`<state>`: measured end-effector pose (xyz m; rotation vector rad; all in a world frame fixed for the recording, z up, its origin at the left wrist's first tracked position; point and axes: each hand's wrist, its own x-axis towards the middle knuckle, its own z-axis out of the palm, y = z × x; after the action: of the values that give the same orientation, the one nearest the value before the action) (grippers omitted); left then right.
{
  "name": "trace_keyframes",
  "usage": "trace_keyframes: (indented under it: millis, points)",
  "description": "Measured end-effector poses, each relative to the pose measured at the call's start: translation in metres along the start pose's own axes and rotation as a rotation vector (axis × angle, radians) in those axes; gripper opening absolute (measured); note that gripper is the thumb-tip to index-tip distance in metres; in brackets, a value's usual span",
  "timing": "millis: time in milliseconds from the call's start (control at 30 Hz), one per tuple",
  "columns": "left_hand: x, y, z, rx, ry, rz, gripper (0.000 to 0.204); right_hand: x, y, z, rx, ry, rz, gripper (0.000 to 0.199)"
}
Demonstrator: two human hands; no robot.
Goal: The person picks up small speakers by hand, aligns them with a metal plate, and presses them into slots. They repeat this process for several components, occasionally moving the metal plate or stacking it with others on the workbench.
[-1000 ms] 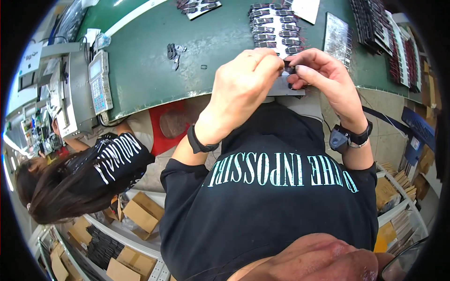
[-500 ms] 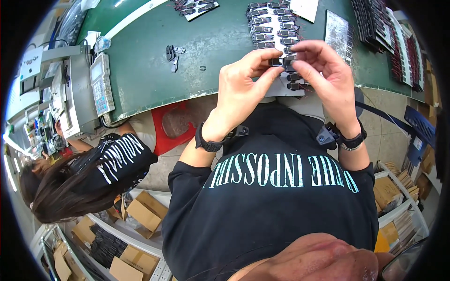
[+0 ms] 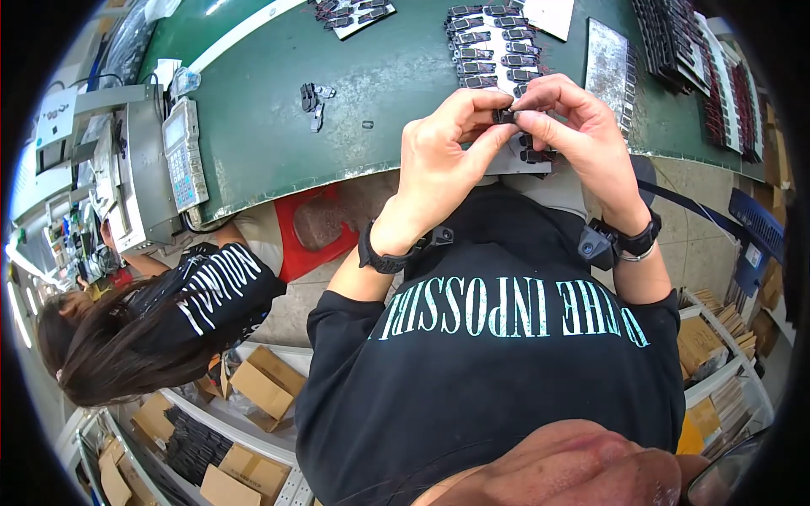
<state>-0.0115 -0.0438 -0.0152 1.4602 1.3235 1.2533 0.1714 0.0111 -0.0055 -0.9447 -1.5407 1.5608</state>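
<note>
Between the fingertips of both hands is a small black plastic part (image 3: 504, 116), mostly covered by the fingers. My left hand (image 3: 451, 139) pinches it from the left with thumb and index finger. From the right, the thumb and fingertips of my right hand (image 3: 574, 126) press against the same part. Just beyond and beneath the hands, two rows of small black modules with thin wires (image 3: 519, 61) lie on a white board (image 3: 498, 34). A few of these modules (image 3: 533, 156) show below my right fingers, close to the table's near edge.
On the green table (image 3: 270, 101) are a few loose black pieces (image 3: 316, 101) and a small dark piece (image 3: 367, 124). A keypad device (image 3: 180, 152) stands left. Stacked black modules (image 3: 671, 42) are at far right. A co-worker (image 3: 169, 312) sits at left, near a red stool (image 3: 312, 228).
My right fingertips have moved left against the part in my left hand, and the two hands are now closer together. The dark opening of the part no longer shows.
</note>
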Motion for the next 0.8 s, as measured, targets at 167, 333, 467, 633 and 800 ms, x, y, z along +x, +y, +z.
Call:
trace_keyframes:
  millis: [167, 333, 467, 633, 800]
  points:
    - [0.003, 0.006, -0.001, 0.047, -0.024, -0.003, 0.029, 0.004, -0.007, -0.008, 0.023, -0.105, 0.116, 0.012]
    - [0.003, 0.005, -0.001, 0.025, -0.057, -0.027, 0.026, 0.006, -0.007, -0.013, 0.017, -0.198, 0.178, 0.014]
    - [0.005, 0.008, -0.003, 0.03, -0.094, -0.049, 0.026, 0.007, -0.007, -0.015, 0.023, -0.219, 0.171, 0.02]
    - [0.004, 0.01, -0.005, 0.057, -0.14, -0.034, 0.024, 0.011, -0.009, -0.02, 0.023, -0.309, 0.211, 0.024]
    - [-0.001, 0.007, -0.001, 0.093, -0.078, 0.095, 0.019, 0.004, -0.009, -0.004, -0.016, -0.212, 0.066, 0.018]
